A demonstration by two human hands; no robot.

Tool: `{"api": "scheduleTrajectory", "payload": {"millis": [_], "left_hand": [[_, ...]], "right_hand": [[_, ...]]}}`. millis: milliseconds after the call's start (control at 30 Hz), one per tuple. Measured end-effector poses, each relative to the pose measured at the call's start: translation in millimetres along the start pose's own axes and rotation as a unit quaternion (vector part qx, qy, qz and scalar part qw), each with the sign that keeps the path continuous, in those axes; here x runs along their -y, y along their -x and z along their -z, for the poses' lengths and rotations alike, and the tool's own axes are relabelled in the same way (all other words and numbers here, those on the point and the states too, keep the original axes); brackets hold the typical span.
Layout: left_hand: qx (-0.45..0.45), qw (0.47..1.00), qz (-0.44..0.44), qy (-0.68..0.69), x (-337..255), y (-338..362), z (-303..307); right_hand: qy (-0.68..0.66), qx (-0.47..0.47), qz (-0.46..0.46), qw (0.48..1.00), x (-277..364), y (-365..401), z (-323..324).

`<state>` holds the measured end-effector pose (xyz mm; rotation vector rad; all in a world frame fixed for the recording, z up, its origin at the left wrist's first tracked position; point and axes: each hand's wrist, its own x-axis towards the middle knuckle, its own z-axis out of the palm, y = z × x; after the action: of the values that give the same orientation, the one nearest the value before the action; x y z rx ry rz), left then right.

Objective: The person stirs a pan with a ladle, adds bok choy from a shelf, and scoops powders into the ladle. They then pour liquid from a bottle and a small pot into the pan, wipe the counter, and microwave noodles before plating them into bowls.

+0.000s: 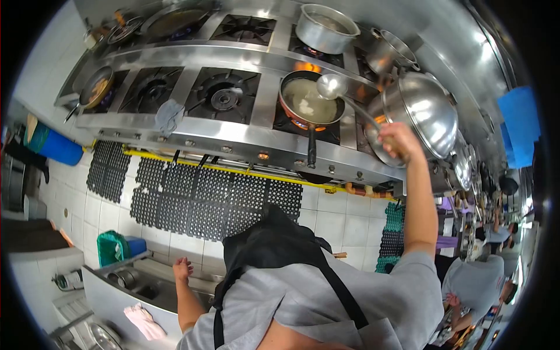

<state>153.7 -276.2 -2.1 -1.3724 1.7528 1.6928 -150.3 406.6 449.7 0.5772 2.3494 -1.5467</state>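
Observation:
My right hand (399, 142) is closed around the long handle of a metal ladle (331, 86). The ladle's bowl is over the far right part of a frying pan (303, 93), which holds pale liquid with a whitish lump in it. Flames show around this pan, and its black handle points toward me. Down at my side, my left hand (182, 268) holds nothing, its fingers loosely bent and apart, near a steel counter (111, 297) behind me.
A large pot (328, 29) stands on the back burners, with a domed steel vessel (429, 114) right of the frying pan. Another small pan (97, 87) sits at far left. A grey cloth (169, 116) hangs on the stove's front edge. Another person (475, 286) is at right.

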Motion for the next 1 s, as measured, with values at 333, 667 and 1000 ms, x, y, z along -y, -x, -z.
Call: {"api": "scheduleTrajectory", "payload": {"millis": [333, 667, 1000], "left_hand": [[-0.023, 0.994, -0.026, 0.105, 15, 60, -33], [-0.072, 0.928, -0.36, 0.059, -120, 260, -81], [-0.71, 0.606, -0.34, 0.117, -74, 584, 36]], "right_hand": [[0.329, -0.2, 0.289, 0.877, -65, 4, -103], [-0.23, 0.61, -0.26, 0.712, -12, -64, -275], [0.199, 0.742, -0.323, 0.553, -43, 25, -464]]}}
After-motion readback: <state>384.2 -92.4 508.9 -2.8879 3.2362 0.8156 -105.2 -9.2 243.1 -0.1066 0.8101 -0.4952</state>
